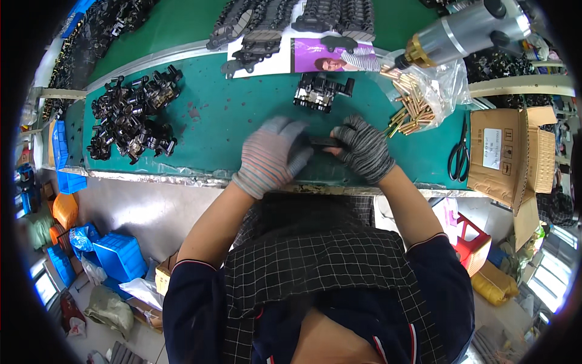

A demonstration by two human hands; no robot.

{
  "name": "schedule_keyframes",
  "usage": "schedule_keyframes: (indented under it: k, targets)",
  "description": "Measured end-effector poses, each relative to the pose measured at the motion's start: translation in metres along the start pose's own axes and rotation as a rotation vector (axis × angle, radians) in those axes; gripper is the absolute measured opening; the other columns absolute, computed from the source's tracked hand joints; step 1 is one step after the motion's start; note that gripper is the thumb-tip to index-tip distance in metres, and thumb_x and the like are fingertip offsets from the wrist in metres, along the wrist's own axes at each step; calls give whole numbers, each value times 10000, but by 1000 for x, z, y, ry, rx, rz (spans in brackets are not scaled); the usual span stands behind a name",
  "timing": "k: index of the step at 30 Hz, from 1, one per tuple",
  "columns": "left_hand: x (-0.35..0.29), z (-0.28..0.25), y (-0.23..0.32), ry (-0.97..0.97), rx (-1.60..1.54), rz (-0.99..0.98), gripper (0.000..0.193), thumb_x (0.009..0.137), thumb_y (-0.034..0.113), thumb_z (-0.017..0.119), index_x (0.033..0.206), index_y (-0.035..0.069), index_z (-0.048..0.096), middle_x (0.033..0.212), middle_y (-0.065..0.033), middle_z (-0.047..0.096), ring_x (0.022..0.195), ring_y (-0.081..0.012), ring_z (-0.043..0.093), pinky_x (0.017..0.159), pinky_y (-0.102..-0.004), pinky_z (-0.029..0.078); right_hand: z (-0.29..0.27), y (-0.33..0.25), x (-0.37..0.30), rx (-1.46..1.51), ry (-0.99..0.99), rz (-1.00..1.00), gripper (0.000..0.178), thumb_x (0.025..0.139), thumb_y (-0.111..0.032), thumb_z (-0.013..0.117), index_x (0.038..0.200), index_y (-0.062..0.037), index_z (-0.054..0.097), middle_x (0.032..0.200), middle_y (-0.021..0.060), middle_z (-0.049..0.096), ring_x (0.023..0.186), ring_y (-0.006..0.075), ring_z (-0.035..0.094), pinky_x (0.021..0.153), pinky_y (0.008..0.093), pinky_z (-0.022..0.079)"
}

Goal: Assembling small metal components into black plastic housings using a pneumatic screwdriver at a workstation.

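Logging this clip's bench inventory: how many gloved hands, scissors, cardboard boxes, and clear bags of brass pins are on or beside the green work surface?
Gloved hands: 2, the left hand and right hand, both on one small black part
Scissors: 1
Cardboard box: 1
Bag of brass pins: 1
Total: 5

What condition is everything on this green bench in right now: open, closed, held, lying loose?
Left hand: gloved, gripping the small black part.
Right hand: gloved, gripping it too.
Small black part: held between both hands.
Plastic bag of brass pins: open, pins spilling out.
Scissors: closed, lying flat.
Cardboard box: flaps open.
Pile of black parts: loose, untouched.
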State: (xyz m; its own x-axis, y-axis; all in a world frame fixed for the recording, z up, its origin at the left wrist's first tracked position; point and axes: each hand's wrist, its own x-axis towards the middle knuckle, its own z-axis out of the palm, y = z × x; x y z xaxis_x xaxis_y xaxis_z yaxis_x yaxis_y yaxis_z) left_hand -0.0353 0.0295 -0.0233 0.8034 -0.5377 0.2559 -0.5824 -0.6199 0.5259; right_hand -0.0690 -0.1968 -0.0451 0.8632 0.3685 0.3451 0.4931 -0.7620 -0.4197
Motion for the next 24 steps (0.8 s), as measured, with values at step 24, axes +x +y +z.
schedule_keyframes:
  k: [24]
  targets:
    - [58,-10,-47,-146,-122,-30,241,751,169,713,962,79,638,962,-113,629,893,-324,600,767,-410,489,7,21,32,217,118,185,282,759,-190,764,961,-30,649,821,143,659,728,297,650,643,365,520]
